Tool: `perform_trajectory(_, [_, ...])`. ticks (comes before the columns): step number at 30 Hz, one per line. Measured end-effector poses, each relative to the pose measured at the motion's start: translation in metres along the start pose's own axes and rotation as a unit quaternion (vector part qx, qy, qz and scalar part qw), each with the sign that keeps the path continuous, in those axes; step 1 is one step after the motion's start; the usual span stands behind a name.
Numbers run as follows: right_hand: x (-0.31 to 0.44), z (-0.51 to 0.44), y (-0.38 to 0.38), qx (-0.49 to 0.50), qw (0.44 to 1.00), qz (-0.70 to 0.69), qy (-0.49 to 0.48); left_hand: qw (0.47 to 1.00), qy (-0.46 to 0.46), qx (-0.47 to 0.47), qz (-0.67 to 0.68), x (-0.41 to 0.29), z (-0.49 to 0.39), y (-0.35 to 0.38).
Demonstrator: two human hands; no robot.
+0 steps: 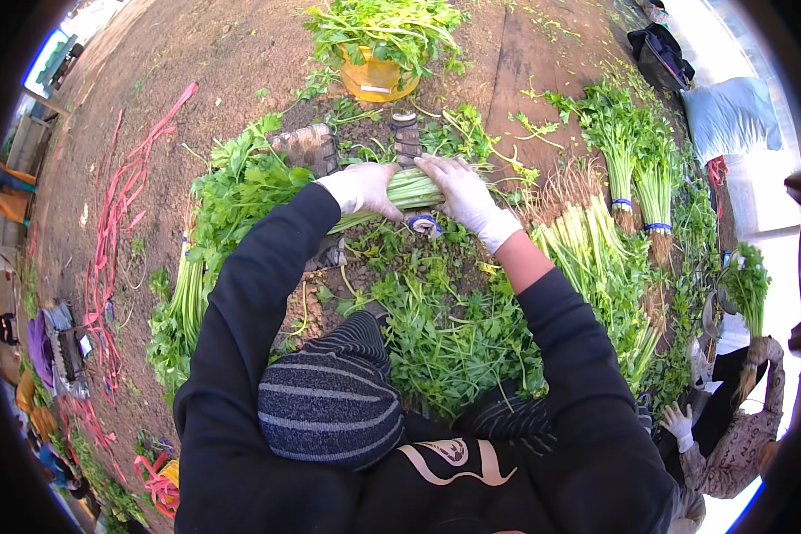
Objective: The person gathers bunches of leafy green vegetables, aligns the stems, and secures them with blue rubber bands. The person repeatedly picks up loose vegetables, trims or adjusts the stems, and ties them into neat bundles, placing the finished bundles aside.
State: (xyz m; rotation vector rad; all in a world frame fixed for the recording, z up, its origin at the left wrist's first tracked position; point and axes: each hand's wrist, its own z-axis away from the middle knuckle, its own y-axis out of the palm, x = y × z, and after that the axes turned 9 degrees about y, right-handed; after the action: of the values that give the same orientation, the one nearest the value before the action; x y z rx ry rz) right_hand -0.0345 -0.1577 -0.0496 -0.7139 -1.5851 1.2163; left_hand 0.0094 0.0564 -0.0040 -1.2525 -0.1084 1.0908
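Both of my hands wear whitish gloves and hold one bunch of celery [414,189] that lies crosswise before me. My left hand [367,188] wraps the stalks, with the leafy tops spreading out to its left. My right hand [464,197] rests over the stalks farther right, its fingers pointing away from me; the root end is hidden. Under the bunch stand wooden blocks [309,148], and a wooden post [406,137] wound with dark cord rises just beyond it. A roll of blue-and-white tape [425,225] sits just below the stalks.
Loose celery leaves [447,327] cover the ground near my knees. Unbound celery [591,247] lies at right, beyond it tied bunches [655,170]. A yellow bucket [378,77] heaped with greens stands ahead. Pink ribbons [110,227] lie left. A co-worker [734,447] holds celery at right.
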Motion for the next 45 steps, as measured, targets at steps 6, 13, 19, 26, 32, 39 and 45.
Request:
perform_trajectory(6, [0.007, 0.015, -0.028, -0.012, 0.922, -0.382, 0.065, 0.999, -0.013, -0.03, 0.018, 0.001, 0.004, 0.003])
perform_trajectory(13, [0.002, 0.03, 0.017, -0.153, 0.856, -0.443, 0.217, 0.999, -0.004, -0.031, 0.036, 0.011, -0.002, 0.01])
perform_trajectory(19, [0.001, 0.016, 0.007, -0.104, 0.873, -0.418, 0.231, 0.997, -0.006, -0.073, 0.029, 0.017, -0.003, 0.018])
perform_trajectory(26, [0.005, 0.014, 0.018, -0.06, 0.642, -0.728, 0.234, 0.999, -0.005, -0.027, 0.033, 0.012, 0.0, 0.009])
perform_trajectory(32, [-0.015, 0.023, 0.034, -0.282, 0.776, -0.54, 0.162, 0.999, 0.029, -0.005, -0.034, 0.004, -0.001, 0.007])
perform_trajectory(39, [0.031, 0.007, -0.029, -0.027, 0.995, 0.091, 0.014, 0.998, 0.029, 0.005, -0.063, 0.005, -0.002, 0.004])
perform_trajectory(45, [0.021, 0.012, -0.01, 0.007, 0.998, 0.049, 0.029, 0.99, 0.037, 0.024, 0.135, 0.028, -0.018, 0.004])
